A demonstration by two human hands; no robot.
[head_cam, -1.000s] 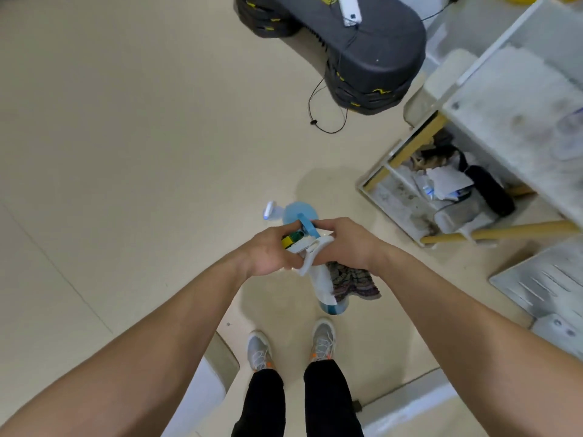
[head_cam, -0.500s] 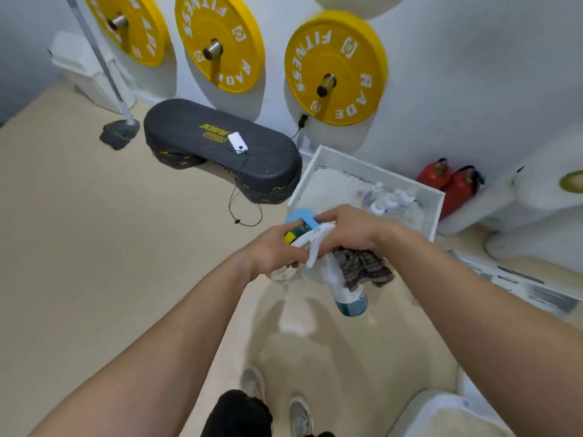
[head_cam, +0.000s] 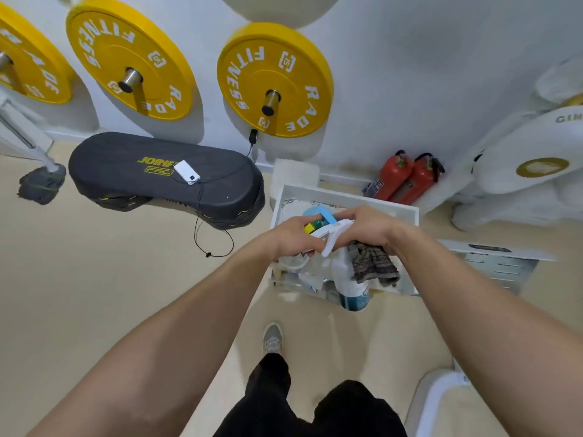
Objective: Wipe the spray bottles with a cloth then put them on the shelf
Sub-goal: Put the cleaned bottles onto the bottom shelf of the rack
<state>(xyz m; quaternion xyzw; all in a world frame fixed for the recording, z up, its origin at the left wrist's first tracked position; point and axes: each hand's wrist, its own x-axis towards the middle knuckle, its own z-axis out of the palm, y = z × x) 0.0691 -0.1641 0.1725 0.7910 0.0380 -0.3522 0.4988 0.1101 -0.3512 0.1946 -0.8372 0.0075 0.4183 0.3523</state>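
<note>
Two hands met above the white shelf (head_cam: 410, 216), my left hand (head_cam: 291, 238) clasped spray heads, my right hand (head_cam: 367, 227) gripped the white trigger spray bottle (head_cam: 348, 279) and patterned dark cloth (head_cam: 372, 263).

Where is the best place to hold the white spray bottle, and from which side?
Judging by its pose, grip the narrow neck under the trigger head of the white spray bottle from above: the body hangs down freely below the hands, and the cloth covers its right side.

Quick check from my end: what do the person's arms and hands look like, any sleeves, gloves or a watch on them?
Both forearms are bare right up to the frame edge, with no sleeves showing. The left hand and right hand wear no gloves. No watch, band or ring is visible on either wrist or hand.
</note>
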